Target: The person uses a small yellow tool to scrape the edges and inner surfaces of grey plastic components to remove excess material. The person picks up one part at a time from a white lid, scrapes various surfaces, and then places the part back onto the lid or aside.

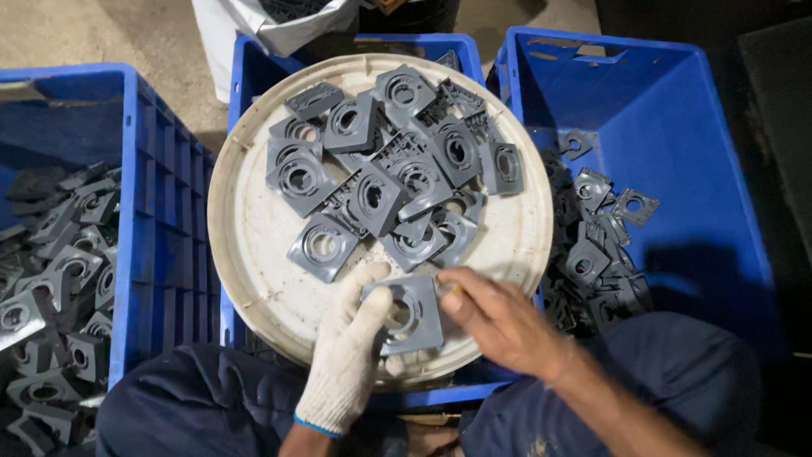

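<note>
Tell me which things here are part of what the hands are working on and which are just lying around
In hand: left hand in a white glove and bare right hand hold one grey square part over the round white lid, beside the grey parts pile.

Lying about: left blue crate, right blue crate, white bag.

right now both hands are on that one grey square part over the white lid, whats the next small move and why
Probably a short carry to the right crate. The gloved left hand and bare right hand both grip the grey square part above the white lid, where a pile lies; both side crates hold like parts.
</note>
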